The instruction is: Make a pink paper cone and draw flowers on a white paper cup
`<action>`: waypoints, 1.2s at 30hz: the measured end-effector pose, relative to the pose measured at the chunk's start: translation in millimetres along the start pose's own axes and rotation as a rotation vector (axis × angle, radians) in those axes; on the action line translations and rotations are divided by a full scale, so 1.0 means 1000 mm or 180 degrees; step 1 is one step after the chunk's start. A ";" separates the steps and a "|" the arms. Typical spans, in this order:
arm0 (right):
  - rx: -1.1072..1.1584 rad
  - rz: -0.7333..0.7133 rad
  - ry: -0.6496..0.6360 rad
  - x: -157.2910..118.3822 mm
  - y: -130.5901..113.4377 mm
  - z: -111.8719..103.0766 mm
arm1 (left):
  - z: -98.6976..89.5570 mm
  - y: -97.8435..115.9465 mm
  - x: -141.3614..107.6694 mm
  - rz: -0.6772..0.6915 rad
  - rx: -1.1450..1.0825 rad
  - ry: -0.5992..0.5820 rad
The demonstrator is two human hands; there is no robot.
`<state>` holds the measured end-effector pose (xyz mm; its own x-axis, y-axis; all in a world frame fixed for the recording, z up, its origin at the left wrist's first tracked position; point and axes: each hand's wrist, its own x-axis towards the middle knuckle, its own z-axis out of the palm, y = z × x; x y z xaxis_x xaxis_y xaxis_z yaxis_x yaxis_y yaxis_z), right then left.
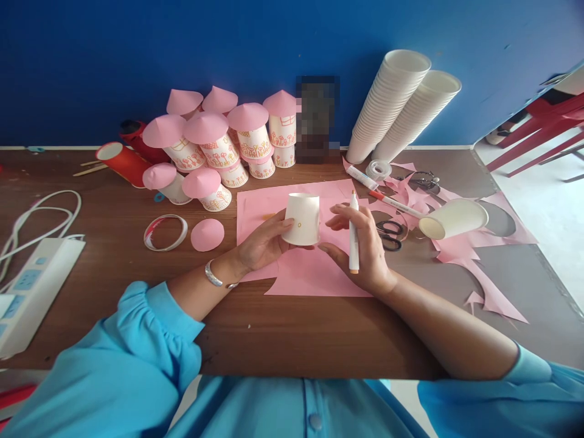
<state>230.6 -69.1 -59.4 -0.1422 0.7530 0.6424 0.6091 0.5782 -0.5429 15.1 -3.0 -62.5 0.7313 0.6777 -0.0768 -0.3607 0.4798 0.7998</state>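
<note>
My left hand (264, 242) grips a white paper cup (305, 213) that is upside down, its wide rim at the bottom. A small yellowish circle is drawn on the cup's side. In my right hand (367, 249), to the right of the cup, a white marker (354, 228) is held between the fingers, its orange tip pointing up and away from the cup. The right fingertips are close to the cup's side. Beneath both hands lie sheets of pink paper (319, 280).
Decorated cups with pink cone roofs (249, 118) stand at back left. Two tall cup stacks (390, 103) lean against the blue wall. Scissors (390, 236), tape (378, 170), a lying cup (454, 219) and pink scraps (493, 292) are right. A power strip (43, 292) lies left.
</note>
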 end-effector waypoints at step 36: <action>-0.0071 -0.1030 0.0040 0.001 -0.023 -0.006 | -0.001 -0.007 0.004 0.0072 0.0427 -0.0008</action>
<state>221.1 -83.1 -43.2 -0.3216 0.5271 0.7866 0.5507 0.7799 -0.2974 20.2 -2.9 -68.8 0.7254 0.6860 -0.0565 -0.2965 0.3854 0.8738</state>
